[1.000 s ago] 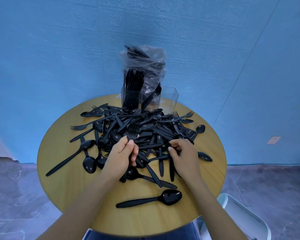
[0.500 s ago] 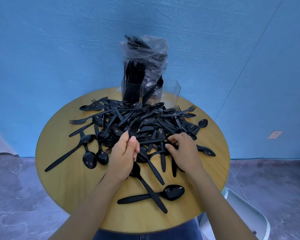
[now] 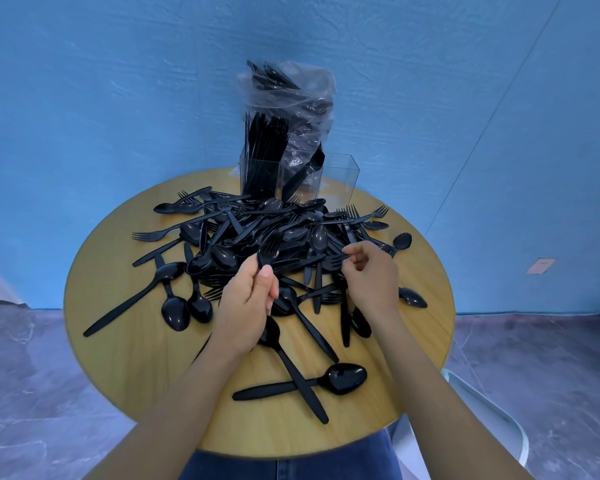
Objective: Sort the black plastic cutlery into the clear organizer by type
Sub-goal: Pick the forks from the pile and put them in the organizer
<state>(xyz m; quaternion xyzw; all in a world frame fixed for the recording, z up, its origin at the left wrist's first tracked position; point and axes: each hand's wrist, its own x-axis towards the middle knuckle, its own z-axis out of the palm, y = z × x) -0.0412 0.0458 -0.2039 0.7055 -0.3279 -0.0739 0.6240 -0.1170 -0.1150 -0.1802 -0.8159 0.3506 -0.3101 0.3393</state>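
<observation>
A heap of black plastic cutlery [image 3: 278, 233] covers the middle of the round wooden table [image 3: 125, 341]. My left hand [image 3: 246, 306] grips a black fork [image 3: 269, 249], tines up, just above the heap's near edge. My right hand [image 3: 371, 275] pinches the tines of a second fork [image 3: 333, 260] lying at the heap's right side. The clear organizer [image 3: 336, 178] stands at the table's far edge. Its left compartment holds several upright pieces, the middle one a leaning piece, and the right one looks empty.
A clear plastic bag [image 3: 291, 98] with more black cutlery stands behind the organizer against the blue wall. Loose spoons [image 3: 343, 377] and knives lie on the near half of the table. A white chair [image 3: 492, 427] sits low at the right.
My left hand has lifted its fork slightly. My right hand has risen from the heap and now pinches a fork by its tines. The view has shifted closer.
</observation>
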